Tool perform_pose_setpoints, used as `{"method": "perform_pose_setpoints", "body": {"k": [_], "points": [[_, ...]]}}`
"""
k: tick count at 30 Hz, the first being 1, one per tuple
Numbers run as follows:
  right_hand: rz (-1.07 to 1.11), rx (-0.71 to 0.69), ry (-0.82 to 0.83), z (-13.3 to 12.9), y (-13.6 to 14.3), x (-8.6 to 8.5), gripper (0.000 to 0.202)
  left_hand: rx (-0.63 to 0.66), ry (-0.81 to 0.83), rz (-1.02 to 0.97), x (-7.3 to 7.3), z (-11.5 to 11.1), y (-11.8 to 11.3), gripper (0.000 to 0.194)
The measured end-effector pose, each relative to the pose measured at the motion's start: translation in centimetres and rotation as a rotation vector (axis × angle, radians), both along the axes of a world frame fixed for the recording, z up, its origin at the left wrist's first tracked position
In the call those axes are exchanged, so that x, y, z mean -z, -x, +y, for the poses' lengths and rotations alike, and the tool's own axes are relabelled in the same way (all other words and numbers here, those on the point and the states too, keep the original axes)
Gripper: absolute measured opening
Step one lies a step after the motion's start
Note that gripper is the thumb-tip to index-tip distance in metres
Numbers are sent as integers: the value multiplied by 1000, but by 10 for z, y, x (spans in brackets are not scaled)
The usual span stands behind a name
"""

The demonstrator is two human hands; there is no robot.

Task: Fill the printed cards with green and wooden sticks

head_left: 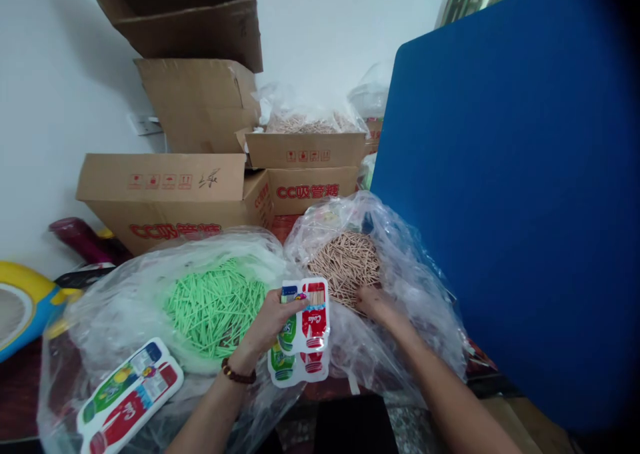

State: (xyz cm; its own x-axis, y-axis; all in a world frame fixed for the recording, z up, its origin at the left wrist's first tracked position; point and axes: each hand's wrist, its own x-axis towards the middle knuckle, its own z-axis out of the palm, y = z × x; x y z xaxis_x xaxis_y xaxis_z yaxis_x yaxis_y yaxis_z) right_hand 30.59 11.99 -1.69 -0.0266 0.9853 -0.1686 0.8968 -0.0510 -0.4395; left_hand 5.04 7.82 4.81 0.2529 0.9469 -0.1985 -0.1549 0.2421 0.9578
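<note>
My left hand [274, 321], with a beaded bracelet on its wrist, is closed on bottle-shaped printed candy packs [316, 324], at least two overlapping, green on one side and red "Cola" on the other. Pale brown sticks show at the upper end of the top pack's red half. My right hand [373, 302] is curled at the near edge of a pile of thin brown candy sticks [347, 264] in a clear plastic bag; its fingertips are hidden. Left of my left hand lies a heap of green candy sticks [215, 304] in another bag.
Another printed pack [133, 394] lies on the plastic at lower left. Cardboard boxes [165, 197] stand along the wall, one holding more bagged brown sticks [305, 122]. A large blue panel [500, 194] borders the right side. A yellow and blue round object [25, 307] sits far left.
</note>
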Motion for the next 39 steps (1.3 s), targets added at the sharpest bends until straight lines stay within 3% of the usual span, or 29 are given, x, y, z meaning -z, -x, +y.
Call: {"method": "perform_pose_setpoints", "body": {"k": [5,9,11,15,19,27,39], "points": [[-60,31,13,1,-12,-5,15,31,-37,6,-2,-3,4,18],[1,11,-79,1,-17,-22,28,78,-42,-31,-7,-6,4,17],[216,7,-160,-3,-10,-38,28,95,-42,-35,-9,-8,3,18],[1125,19,-364,-22,23,-82,25,162,-46,38,-14,-15,1,19],[1371,67,-512,-39,53,-110,21,212,-65,75,-20,-20,-1,20],[1408,111,-549,-39,64,-97,18,211,-86,71,-16,-20,-3,22],[1371,18,-317,-39,71,-81,16,126,-3,-62,-8,-14,-10,24]]}}
